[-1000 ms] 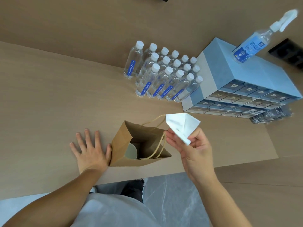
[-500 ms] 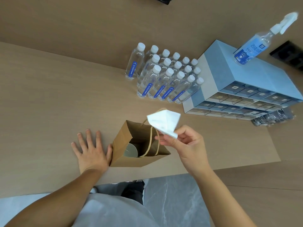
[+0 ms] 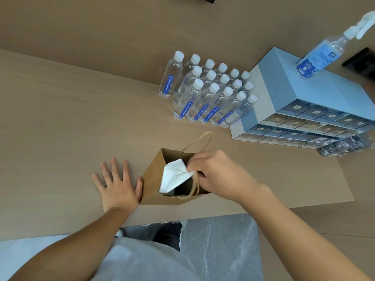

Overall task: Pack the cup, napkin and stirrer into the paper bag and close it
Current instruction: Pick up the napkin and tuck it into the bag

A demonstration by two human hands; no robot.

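Observation:
A brown paper bag [image 3: 153, 179] with twine handles stands open near the table's front edge. My right hand [image 3: 219, 175] is over the bag's mouth, pinching a folded white napkin [image 3: 174, 176] that reaches down into the bag. The napkin covers the cup inside; only a dark sliver shows under it. My left hand [image 3: 115, 185] lies flat on the table with fingers spread, its thumb side touching the bag's left wall. No stirrer is visible.
Several water bottles [image 3: 205, 92] stand in rows behind the bag. To the right is a blue drawer organiser [image 3: 308, 104] with a spray bottle [image 3: 320, 55] on top. A dark plastic packet [image 3: 345, 146] lies by its base. The table edge [image 3: 182, 219] runs just below the bag.
My right hand moved down and left from above the bag, lowering the napkin into the bag's opening. The left hand stayed flat against the bag.

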